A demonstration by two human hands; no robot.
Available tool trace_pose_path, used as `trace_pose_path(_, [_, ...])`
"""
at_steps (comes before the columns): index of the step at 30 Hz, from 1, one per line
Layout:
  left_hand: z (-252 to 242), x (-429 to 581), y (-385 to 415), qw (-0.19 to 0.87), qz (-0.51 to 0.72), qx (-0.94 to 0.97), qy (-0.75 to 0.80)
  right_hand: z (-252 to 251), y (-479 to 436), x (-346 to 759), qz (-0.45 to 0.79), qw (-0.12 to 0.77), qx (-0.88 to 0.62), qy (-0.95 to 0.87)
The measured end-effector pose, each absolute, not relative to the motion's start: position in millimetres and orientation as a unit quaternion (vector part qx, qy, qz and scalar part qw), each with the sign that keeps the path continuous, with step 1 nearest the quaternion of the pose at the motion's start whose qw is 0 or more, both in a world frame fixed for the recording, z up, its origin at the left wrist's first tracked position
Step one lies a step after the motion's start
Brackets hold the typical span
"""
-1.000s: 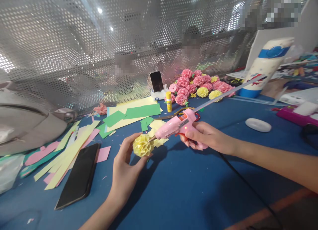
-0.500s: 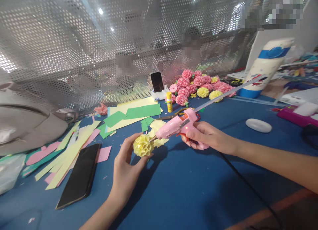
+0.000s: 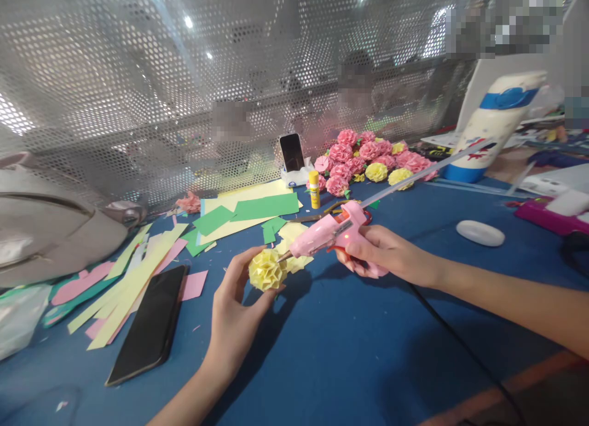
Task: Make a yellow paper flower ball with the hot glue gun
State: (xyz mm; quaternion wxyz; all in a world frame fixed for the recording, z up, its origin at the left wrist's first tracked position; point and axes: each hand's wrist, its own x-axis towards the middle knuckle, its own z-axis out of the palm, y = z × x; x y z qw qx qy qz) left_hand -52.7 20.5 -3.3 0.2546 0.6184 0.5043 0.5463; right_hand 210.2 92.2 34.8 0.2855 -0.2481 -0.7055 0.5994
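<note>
A yellow paper flower (image 3: 265,270), round and many-folded, is held between the thumb and fingers of my left hand (image 3: 237,309). My right hand (image 3: 384,253) is closed around the handle of a pink hot glue gun (image 3: 317,234), whose metal nozzle points left into the side of the flower. A long clear glue stick (image 3: 414,179) juts out of the gun's back end. Whether glue is coming out cannot be made out. Behind the flower lie yellow paper pieces (image 3: 297,260) on the blue table (image 3: 322,364).
Pink and yellow paper flowers (image 3: 354,159) are heaped at the back, near a yellow glue stick tube (image 3: 314,189). Scissors (image 3: 306,218) lie behind the gun. A black phone (image 3: 147,328) and paper strips (image 3: 131,285) are at left. A bottle (image 3: 494,125) and white mouse (image 3: 480,232) stand right.
Almost nothing differs. Both hands keep their hold, with the nozzle still at the flower; the whole view has shifted very slightly.
</note>
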Motion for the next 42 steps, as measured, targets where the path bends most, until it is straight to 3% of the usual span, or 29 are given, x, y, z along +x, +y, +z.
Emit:
trace_pose_path(17, [0.6,-53.7,20.6,0.247,0.597,0.570,0.507,37.4,97.9,210.7,0.580,0.320,-0.242,-0.709])
trace_pose_path(29, [6.0,-56.7,19.5,0.260,0.599,0.560,0.510,42.6,101.6,233.0,0.679,0.340,-0.319,-0.567])
trace_pose_path(36, [7.1,-57.2,18.8,0.258,0.597,0.560,0.514,53.1,97.6,263.9,0.770,0.277,-0.303,-0.489])
trace_pose_path(42, [8.1,-57.3,18.2,0.268,0.598,0.560,0.507,56.6,96.6,282.8,0.777,0.305,-0.371,-0.407])
